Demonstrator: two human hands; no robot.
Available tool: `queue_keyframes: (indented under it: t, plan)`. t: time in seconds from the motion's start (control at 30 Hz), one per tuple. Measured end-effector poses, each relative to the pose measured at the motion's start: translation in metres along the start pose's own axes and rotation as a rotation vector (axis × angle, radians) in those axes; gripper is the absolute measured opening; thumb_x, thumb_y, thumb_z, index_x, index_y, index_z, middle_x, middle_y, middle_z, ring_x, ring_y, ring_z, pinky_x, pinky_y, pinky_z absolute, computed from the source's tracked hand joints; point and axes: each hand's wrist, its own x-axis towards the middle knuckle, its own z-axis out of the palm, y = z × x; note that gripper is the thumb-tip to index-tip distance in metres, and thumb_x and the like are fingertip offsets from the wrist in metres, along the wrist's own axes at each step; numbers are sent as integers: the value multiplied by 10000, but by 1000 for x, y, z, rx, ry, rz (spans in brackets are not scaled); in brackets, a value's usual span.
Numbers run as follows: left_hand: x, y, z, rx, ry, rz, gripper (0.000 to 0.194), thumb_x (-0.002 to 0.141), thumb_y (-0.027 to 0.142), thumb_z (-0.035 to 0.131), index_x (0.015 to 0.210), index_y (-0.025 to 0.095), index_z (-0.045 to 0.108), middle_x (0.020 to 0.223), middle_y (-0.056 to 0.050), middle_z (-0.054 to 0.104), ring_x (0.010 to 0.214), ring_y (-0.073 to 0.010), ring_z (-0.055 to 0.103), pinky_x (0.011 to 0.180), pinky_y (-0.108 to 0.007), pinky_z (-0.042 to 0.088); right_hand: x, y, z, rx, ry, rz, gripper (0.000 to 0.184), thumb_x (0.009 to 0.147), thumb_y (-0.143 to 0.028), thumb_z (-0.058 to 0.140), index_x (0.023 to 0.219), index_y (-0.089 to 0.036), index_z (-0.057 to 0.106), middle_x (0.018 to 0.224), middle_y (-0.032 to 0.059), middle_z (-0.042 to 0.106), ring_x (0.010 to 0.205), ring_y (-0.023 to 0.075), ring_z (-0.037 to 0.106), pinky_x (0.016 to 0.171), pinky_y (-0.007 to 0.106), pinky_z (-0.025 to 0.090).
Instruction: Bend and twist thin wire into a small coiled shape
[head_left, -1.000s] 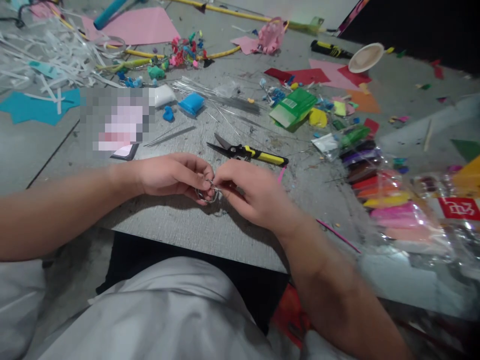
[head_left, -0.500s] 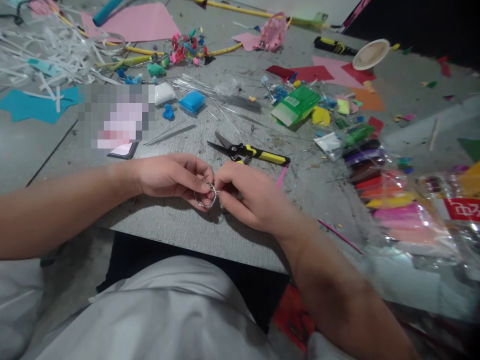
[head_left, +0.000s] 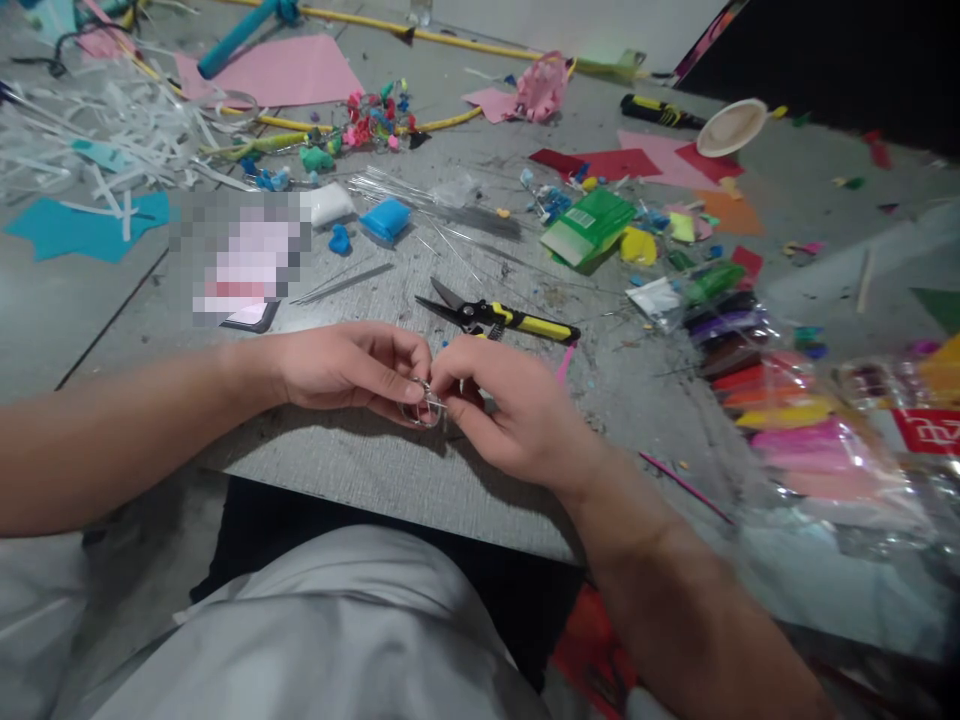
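Operator: Location of the work?
Inspector: The silver wire ring (head_left: 430, 423) is over the desk (head_left: 420, 485), near its near edge, between your two hands. Whether its underside touches the desktop, I cannot tell.

Operator: State of the left grip?
Inspector: Your left hand (head_left: 356, 372) has thumb and fingers pressed together on the ring's upper part, on the side toward the desk's left edge. The lower curve hangs free of the fingertips.

Operator: And the right?
Inspector: Your right hand (head_left: 517, 410) appears to pinch a short wire end (head_left: 439, 404) between thumb and forefinger. The exact contact is too small to confirm.

Operator: Governing relation?
Inspector: The ring is roughly round, so no clear long axis is recorded for it. The end is what counts: it runs sideways from the ring toward your right fingertips, roughly along the near edge. In my judgement the left serves as the anchor, and the right is better placed to steer that end.

Operator: Anything adjacent?
Inspector: Cutting shears (head_left: 536, 323) lie just beyond your right knuckles, farther from the near edge. Their blades stand apart and point toward the desk's left edge; the handles extend toward the right. Your right hand is the nearer one.
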Motion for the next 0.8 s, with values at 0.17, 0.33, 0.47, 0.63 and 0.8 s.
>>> queue_keyframes:
  t: [0.17, 0.33, 0.47, 0.63, 0.8]
  plan:
    - [1, -2, -1, -37, -14, -11, 251, 853, 199, 1088, 933, 140, 857, 954, -87, 918, 917, -188, 908, 918, -259, 743, 0, 0, 1, -32, -13, -3, 237, 1073, -59, 590, 1062, -295, 583, 936, -24, 700, 762, 177, 619, 681, 330, 476]
    - [0, -3, -3, -80, -35, -24, 231, 871, 190, 1073, 942, 144, 858, 962, -84, 925, 931, -183, 916, 936, -250, 745, -1, -2, 3, -57, -12, -3, 222, 1105, -79, 560, 1074, -299, 557, 970, -15, 711, 822, 193, 653, 730, 342, 504]
    - [0, -4, -3, -81, -47, -25, 206, 889, 168, 1048, 945, 143, 851, 975, -86, 927, 949, -185, 921, 954, -256, 745, 0, -2, 3, -56, -20, -21, 219, 1102, -85, 556, 1066, -301, 546, 956, -24, 699, 786, 191, 615, 700, 338, 474]
    - [0, -5, -4, -70, -41, -30, 205, 887, 178, 1052, 932, 143, 856, 972, -94, 928, 940, -189, 925, 958, -258, 748, 1, -4, 3, -23, -31, -17, 203, 1088, -104, 563, 1057, -304, 547, 926, -20, 687, 747, 204, 595, 676, 353, 467]
    - [-1, -1, -4, -52, -40, -62, 198, 877, 173, 1047, 931, 149, 857, 954, -91, 923, 897, -201, 920, 923, -297, 767, 1, -2, 6, -17, -59, -41, 203, 1089, -95, 543, 1111, -297, 542, 997, 1, 711, 810, 208, 632, 717, 352, 498]
